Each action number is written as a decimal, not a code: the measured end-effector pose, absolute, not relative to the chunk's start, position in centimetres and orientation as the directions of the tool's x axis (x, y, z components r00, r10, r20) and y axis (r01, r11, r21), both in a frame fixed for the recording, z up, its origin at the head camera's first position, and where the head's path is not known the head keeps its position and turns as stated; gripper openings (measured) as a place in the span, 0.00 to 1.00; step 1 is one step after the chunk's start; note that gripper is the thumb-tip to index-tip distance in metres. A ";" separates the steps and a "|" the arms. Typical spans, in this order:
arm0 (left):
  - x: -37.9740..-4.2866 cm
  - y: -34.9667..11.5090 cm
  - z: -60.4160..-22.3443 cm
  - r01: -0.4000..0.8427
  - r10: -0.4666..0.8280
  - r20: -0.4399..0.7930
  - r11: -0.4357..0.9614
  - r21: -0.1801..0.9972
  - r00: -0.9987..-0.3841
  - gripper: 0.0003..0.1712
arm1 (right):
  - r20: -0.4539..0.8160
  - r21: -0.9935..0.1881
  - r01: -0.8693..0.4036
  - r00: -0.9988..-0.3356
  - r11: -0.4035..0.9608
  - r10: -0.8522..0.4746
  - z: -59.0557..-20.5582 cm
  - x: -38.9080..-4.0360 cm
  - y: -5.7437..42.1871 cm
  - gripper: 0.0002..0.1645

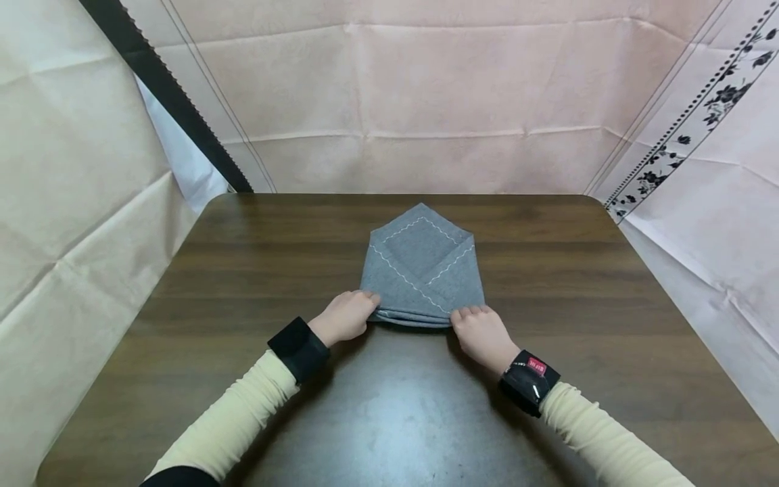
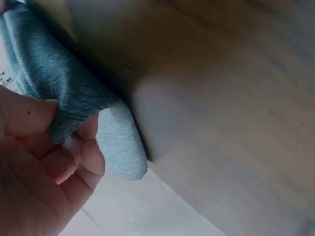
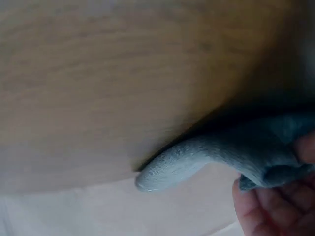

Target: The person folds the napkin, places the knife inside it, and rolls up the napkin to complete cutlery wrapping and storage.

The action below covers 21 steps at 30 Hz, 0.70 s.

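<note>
A grey-blue folded cloth (image 1: pixel 420 267) with thin white zigzag lines lies in the head view, its far end coming to a point. Layers are stacked along its near edge. My left hand (image 1: pixel 348 316) pinches the near left corner; in the left wrist view the thumb and fingers of that hand (image 2: pixel 51 152) clasp a fold of the cloth (image 2: pixel 69 83). At the near right corner my right hand (image 1: pixel 483 336) grips the edge. The right wrist view shows fingertips of that hand (image 3: pixel 275 201) around the cloth (image 3: pixel 197 157), whose far part curves down to the tabletop.
The cloth lies on a dark brown wooden table (image 1: pixel 548 270) with rounded far corners. Pale sheets (image 1: pixel 462 81) hang behind and at both sides, one with a black strip (image 1: pixel 176 101) and one with a floral band (image 1: pixel 700 122).
</note>
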<state>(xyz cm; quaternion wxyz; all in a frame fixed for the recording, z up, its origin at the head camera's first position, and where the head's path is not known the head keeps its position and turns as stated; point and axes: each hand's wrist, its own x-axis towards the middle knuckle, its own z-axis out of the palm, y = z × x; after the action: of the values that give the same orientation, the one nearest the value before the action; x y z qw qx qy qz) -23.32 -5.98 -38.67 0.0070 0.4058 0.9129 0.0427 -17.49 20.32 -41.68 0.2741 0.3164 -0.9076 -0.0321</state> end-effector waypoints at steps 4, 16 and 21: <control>-23.3 -6.2 -38.5 0.710 0.718 -0.030 0.692 0.132 -0.695 0.12 | 0.375 -0.002 -0.544 -0.778 0.839 -0.504 -40.6 -17.7 20.8 0.07; -24.0 -6.8 -38.4 0.627 0.695 -0.067 0.683 0.374 -0.716 0.13 | 0.161 -0.455 -0.469 -0.880 0.757 -0.448 -39.9 -19.0 22.5 0.02; -24.4 -6.5 -38.3 0.601 0.637 -0.053 0.749 0.279 -0.769 0.06 | 0.163 -0.434 -0.430 -0.902 0.792 -0.400 -40.0 -19.8 22.8 0.04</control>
<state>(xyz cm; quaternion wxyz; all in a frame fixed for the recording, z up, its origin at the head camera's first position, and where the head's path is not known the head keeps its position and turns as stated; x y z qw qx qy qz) -24.44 -6.48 -38.32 0.0726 0.3319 0.9323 0.1237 -19.83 22.77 -39.95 0.0313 0.2194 -0.9461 0.2364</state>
